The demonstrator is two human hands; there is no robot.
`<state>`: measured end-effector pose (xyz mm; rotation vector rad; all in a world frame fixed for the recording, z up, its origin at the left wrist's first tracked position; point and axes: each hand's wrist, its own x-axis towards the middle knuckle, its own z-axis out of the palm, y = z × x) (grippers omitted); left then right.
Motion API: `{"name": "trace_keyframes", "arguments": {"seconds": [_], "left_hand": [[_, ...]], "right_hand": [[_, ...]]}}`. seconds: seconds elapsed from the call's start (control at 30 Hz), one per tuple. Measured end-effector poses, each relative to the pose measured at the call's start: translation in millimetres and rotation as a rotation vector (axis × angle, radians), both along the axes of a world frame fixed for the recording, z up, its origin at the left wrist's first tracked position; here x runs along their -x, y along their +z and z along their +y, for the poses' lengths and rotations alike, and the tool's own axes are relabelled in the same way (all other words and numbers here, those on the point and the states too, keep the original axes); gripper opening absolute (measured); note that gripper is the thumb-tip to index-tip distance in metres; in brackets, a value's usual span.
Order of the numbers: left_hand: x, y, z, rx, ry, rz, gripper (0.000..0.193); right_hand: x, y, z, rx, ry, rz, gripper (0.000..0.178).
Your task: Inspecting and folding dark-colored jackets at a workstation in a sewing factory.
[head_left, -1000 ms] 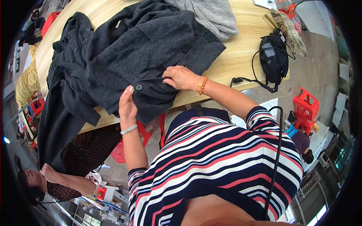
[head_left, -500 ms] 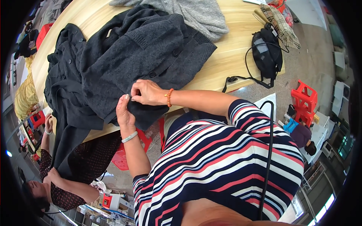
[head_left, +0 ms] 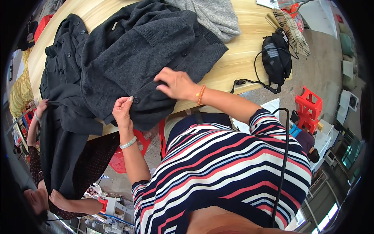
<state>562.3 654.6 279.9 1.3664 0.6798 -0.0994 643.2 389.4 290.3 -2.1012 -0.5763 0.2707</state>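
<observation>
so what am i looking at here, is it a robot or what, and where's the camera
No robot: these are a person's own bare hands. The wide camera sits on their head looking down, so straight edges look bent. On the table lie a dark grey cardigan, a light grey garment and a black bag. The left hand seems to pinch the cardigan's edge beside a button. The right hand is over it, thumb and fingers apart, apparently holding nothing. At lower left, another person's hand holds dark cloth.
</observation>
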Motion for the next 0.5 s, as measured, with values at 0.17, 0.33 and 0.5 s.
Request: {"name": "trace_keyframes", "arguments": {"seconds": [0.17, 0.33, 0.5], "left_hand": [[-9, 17, -30, -1.001, -0.249, -0.109, 0.015], [-34, 39, -91, -1.103, -0.588, -0.412, 0.032], [-33, 10, -88, -1.111, -0.790, -0.254, 0.039]], "right_hand": [[-10, -10, -12, 0.232, 0.121, 0.183, 0.032], [-8, -22, 3, 0.273, 0.188, 0.146, 0.030], [-8, -25, 4, 0.166, 0.241, 0.106, 0.022]]}}
